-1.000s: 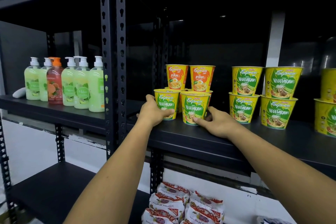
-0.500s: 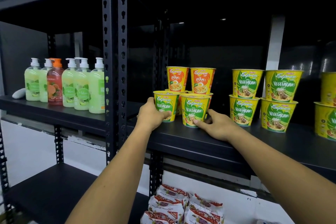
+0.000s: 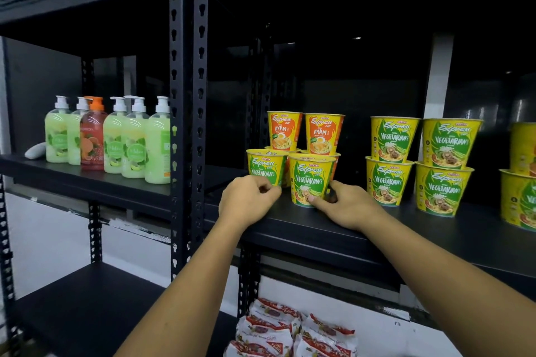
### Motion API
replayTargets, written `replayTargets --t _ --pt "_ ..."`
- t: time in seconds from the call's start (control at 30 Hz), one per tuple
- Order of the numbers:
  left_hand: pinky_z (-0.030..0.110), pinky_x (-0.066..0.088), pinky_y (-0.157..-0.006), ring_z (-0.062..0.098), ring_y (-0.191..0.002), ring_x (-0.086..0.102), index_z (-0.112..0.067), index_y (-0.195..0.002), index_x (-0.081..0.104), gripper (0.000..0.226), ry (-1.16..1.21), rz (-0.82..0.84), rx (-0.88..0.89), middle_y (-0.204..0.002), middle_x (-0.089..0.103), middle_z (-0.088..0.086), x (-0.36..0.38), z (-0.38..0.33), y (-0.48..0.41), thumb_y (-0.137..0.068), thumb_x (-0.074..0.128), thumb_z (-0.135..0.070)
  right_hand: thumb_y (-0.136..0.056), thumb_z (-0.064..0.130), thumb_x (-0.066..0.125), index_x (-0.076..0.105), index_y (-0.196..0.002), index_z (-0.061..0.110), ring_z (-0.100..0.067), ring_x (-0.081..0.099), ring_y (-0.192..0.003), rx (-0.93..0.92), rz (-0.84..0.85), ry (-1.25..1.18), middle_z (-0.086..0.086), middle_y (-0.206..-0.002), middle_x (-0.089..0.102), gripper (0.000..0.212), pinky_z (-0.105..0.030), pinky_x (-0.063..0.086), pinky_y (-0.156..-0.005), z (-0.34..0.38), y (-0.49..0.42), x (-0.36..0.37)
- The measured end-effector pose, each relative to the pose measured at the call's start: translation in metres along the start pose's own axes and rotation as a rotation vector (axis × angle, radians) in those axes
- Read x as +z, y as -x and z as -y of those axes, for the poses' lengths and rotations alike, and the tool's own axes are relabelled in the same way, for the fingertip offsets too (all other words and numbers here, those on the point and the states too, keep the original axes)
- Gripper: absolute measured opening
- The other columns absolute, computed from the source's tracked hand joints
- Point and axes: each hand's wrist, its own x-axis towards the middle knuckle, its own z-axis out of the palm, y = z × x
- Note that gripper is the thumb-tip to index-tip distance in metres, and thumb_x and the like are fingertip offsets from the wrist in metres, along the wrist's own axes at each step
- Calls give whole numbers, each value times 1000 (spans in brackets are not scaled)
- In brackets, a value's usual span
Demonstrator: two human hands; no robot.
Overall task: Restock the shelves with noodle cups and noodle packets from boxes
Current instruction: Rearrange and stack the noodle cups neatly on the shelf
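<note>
Two yellow-green Vegetarian noodle cups stand side by side at the front of the black shelf [image 3: 377, 243]. My left hand [image 3: 248, 201] has its fingers curled round the base of the left cup [image 3: 265, 165]. My right hand [image 3: 348, 207] pinches the base of the right cup [image 3: 311, 178], thumb in front and fingers behind. Behind them stand stacked orange Ayam cups [image 3: 285, 132], the lower ones mostly hidden. Red-and-white noodle packets [image 3: 275, 330] lie piled on the shelf below.
Two-high stacks of Vegetarian cups [image 3: 420, 159] stand to the right, with more yellow cups [image 3: 522, 191] at the frame edge. Soap pump bottles [image 3: 116, 136] fill the left bay beyond the black upright post [image 3: 188, 124]. The lower left shelf [image 3: 87, 307] is bare.
Both hands have slid down the front cups to their bases; the left hand now sits lower and further back. The cups have barely moved.
</note>
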Motion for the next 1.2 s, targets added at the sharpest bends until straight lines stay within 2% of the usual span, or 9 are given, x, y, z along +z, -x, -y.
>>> replayTargets --t 0.1,0.23,0.33,0.43,0.53,0.6,0.77,0.93,1.2 --pt "26 47 -60 9 -76 62 -33 -74 73 26 -40 47 28 -75 69 -15 0 3 -2 -88 64 -54 -89 74 54 64 -124 31 -20 61 -109 26 12 66 5 -118 67 57 -40 54 -91 3 2 -2" --pt "30 56 -70 7 -82 63 -38 -82 75 25 -47 104 81 -83 71 -18 -2 2 1 -83 62 -59 -87 74 57 70 -96 29 -17 61 -89 57 -24 177 7 -94 66 48 -36 56 -79 4 3 -3" --pt "34 59 -73 5 -82 64 -39 -82 75 18 -80 169 125 -83 70 -20 -5 0 3 -80 64 -54 -88 71 57 68 -86 28 -13 60 -82 27 -49 222 9 -85 65 44 -33 55 -70 6 5 -4" --pt "36 59 -76 4 -84 63 -40 -81 75 15 -93 207 164 -85 70 -22 -9 -2 3 -80 65 -51 -90 65 58 69 -83 28 -13 61 -81 -26 -49 237 10 -84 66 39 -35 56 -71 7 9 -9" --pt "37 58 -80 5 -91 63 -41 -89 76 26 -127 250 222 -93 70 -22 -13 -6 5 -81 58 -59 -92 60 56 73 -93 31 -13 63 -89 -92 32 192 11 -93 69 33 -38 57 -79 -1 19 -17" --pt "38 56 -84 6 -96 60 -38 -97 77 36 -173 269 311 -99 70 -21 -12 -9 9 -86 52 -62 -95 57 56 73 -107 33 -12 62 -99 -141 92 131 11 -108 70 32 -38 55 -89 -14 31 -25" --pt "38 54 -89 2 -101 58 -33 -105 76 39 -104 324 488 -106 69 -21 0 -39 28 -93 50 -58 -103 51 51 61 -139 31 -9 52 -129 -173 203 87 13 -142 59 42 -26 39 -109 -50 76 -59" --pt "40 49 -100 7 -113 57 -37 -118 71 44 -79 496 627 -121 65 -18 40 -109 38 -92 47 -62 -104 55 45 51 -149 33 -9 42 -141 -19 208 139 13 -155 48 50 -24 30 -116 -95 116 -94" --pt "38 47 -102 17 -119 55 -28 -135 64 40 -13 709 817 -134 63 -3 114 -235 62 -102 55 -48 -106 55 37 43 -154 30 -15 34 -148 241 147 204 8 -162 38 54 -26 23 -121 -164 182 -142"
